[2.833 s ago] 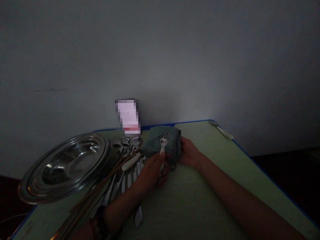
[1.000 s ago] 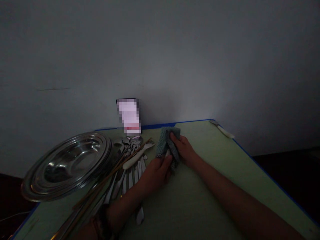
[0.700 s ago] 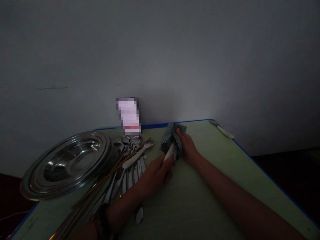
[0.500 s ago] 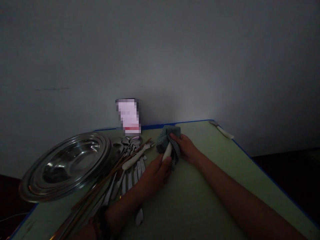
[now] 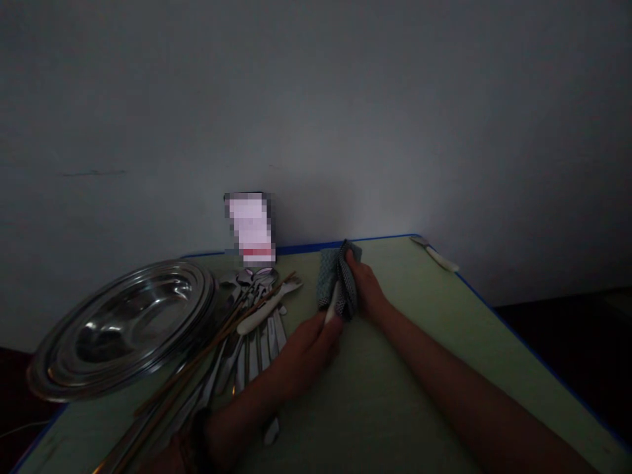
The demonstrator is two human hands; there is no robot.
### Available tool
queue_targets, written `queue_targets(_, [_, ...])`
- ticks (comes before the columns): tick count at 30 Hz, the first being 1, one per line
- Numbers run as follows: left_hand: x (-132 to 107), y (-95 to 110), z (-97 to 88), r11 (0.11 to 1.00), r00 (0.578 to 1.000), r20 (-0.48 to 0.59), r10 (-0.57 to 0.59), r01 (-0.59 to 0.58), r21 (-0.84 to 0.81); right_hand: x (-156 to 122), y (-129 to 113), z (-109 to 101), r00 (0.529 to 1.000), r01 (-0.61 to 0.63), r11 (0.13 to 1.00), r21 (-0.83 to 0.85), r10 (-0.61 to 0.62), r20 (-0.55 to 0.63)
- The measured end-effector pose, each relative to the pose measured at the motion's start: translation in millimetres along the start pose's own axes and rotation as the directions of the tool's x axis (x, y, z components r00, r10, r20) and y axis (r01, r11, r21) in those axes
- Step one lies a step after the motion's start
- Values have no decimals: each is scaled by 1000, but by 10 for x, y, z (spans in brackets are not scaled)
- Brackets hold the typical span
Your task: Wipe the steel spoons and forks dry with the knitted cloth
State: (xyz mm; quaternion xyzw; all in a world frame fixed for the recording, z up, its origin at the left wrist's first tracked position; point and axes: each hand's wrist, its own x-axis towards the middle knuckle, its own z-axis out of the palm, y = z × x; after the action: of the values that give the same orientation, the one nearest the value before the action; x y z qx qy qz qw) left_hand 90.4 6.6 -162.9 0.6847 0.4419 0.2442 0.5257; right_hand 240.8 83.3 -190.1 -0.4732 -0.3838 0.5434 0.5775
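My left hand (image 5: 311,342) grips the white handle of a small fork (image 5: 332,306) near the middle of the green table (image 5: 395,395). The fork's head is hidden inside a folded grey-green checked cloth (image 5: 332,278). My right hand (image 5: 364,283) is closed round that cloth and presses it onto the fork. The scene is very dim.
A stack of steel plates (image 5: 123,326) sits at the left. Beside it lies a pile of spoons, forks and chopsticks (image 5: 247,322). A blurred box (image 5: 249,227) stands against the wall. A white-handled utensil (image 5: 437,255) lies at the far right corner.
The fork head lay bare on the open cloth; the cloth is now folded round it. My right hand has slid the cloth back and forth along the fork.
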Motion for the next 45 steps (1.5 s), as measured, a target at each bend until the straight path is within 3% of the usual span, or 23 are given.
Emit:
queue_targets(3, [2, 10, 4, 998, 1000, 24, 4, -3, -59, 9, -6, 2, 998, -47, 997, 56, 44, 50])
queue_targets(8, [42, -41, 13, 982, 1000, -5, -18, 17, -190, -37, -54, 50, 970, -121, 977, 174, 79, 230])
queue_targets(18, [58, -20, 7, 993, 999, -43, -21, 16, -119, -77, -93, -6, 895, -212, 957, 198, 109, 433])
queue_targets(29, [12, 31, -62, 987, 999, -4, 52, -51, 155, -54, -73, -19, 894, -232, 941, 245, 107, 436])
queue_targets(39, [32, 9, -61, 984, 995, 10, 95, -95, 150, -28, -57, 10, 919, -270, 919, 286, 158, 361])
queue_targets(45, [19, 28, -52, 996, 997, 56, 45, -49, 77, -17, -57, 3, 927, -276, 909, 312, 167, 335])
